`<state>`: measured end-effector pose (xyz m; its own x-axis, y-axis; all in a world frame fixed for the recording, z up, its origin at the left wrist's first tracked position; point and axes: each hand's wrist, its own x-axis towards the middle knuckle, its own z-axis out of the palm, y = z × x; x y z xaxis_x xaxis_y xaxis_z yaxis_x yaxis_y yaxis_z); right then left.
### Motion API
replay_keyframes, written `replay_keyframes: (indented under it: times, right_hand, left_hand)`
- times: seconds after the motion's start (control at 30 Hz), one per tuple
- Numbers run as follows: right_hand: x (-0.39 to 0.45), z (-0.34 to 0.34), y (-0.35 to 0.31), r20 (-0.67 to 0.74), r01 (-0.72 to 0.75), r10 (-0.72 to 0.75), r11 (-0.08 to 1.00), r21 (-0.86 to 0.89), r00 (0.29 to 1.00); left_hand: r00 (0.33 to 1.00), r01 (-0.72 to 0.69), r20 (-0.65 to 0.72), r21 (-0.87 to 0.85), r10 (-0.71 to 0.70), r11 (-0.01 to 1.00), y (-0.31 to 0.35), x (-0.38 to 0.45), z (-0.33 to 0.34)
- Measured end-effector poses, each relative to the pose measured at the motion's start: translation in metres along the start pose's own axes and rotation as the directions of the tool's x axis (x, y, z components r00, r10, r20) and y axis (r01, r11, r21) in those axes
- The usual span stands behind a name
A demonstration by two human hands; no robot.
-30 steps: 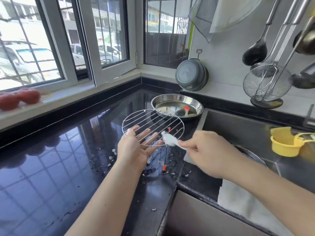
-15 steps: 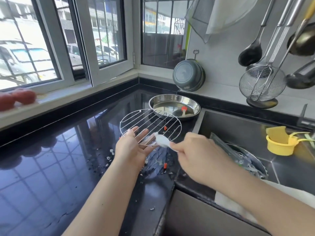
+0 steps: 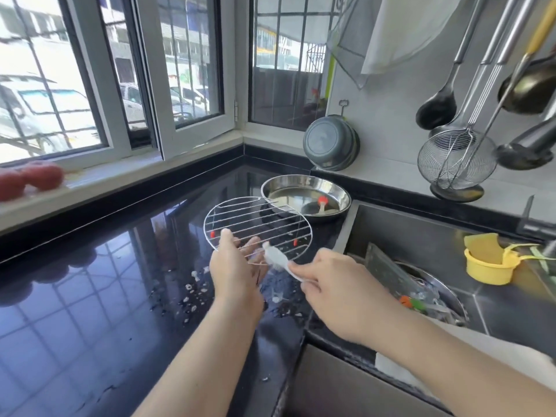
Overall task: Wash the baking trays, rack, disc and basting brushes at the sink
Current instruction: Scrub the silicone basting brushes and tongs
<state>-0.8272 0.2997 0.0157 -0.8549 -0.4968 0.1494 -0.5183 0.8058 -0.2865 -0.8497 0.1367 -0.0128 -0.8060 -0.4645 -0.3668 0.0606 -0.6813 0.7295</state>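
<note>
Round rack (image 3: 257, 225) of bright metal wire, shiny steel tray (image 3: 305, 194), glossy black countertop (image 3: 90, 296), matt grey sink (image 3: 421, 236), yellow plastic cup (image 3: 487, 269)

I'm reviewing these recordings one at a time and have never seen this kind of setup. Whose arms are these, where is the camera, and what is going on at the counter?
There is no machine here: a person wears one wide-angle camera on the head, looking forward and down, so both bare arms reach in from the bottom of the picture. The left hand holds a round wire rack by its near edge, above the black countertop. The right hand pinches the handle of a small white brush, whose head is against the rack's near wires. Wet crumbs lie on the countertop below. Behind the rack stands a round steel tray with a red-tipped utensil lying in it. To the right is the sink, holding more dishes and a yellow cup. Ladles and a wire skimmer hang on the wall.
</note>
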Motion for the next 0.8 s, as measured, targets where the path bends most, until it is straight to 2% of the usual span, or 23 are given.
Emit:
replay_keyframes:
  times: [0.1, 0.2, 0.3, 0.43, 0.53, 0.6, 0.73, 0.8]
  right_hand:
    - [-0.001, 0.001, -0.004, -0.025, 0.016, -0.016, 1.0, -0.024, 1.0]
    - [0.006, -0.01, 0.017, -0.044, -0.078, 0.073, 0.99, -0.116, 0.996]
    - [0.021, -0.026, 0.042, -0.059, -0.172, 0.166, 0.977, -0.123, 0.984]
    - [0.004, -0.015, 0.03, 0.012, 0.0, 0.001, 0.998, -0.07, 1.0]
    - [0.013, -0.026, 0.05, -0.008, -0.052, 0.051, 0.997, -0.059, 0.999]
    - [0.018, -0.03, 0.059, -0.019, -0.084, 0.083, 0.995, -0.052, 0.996]
    - [0.0, -0.025, 0.053, 0.039, 0.026, -0.027, 1.0, 0.008, 0.999]
    - [0.003, -0.03, 0.063, 0.011, -0.013, 0.013, 1.0, 0.021, 1.0]
  left_hand:
    - [0.987, -0.157, 0.017, 0.243, 0.158, 0.957, -0.02, -0.006, -0.001]
    - [0.978, -0.186, -0.018, 0.364, 0.207, 0.913, -0.018, 0.001, -0.006]
    - [0.976, -0.179, -0.035, 0.417, 0.213, 0.891, -0.012, 0.015, -0.01]
    - [0.962, -0.212, -0.042, 0.509, 0.27, 0.835, -0.008, 0.034, -0.018]
    - [0.954, -0.249, 0.004, 0.572, 0.301, 0.781, -0.004, 0.039, -0.024]
    - [0.959, -0.254, 0.049, 0.584, 0.279, 0.771, -0.001, 0.039, -0.026]
    - [0.973, -0.224, 0.088, 0.564, 0.211, 0.795, 0.013, 0.05, -0.035]
    - [0.974, -0.224, 0.117, 0.595, 0.193, 0.772, 0.017, 0.054, -0.039]
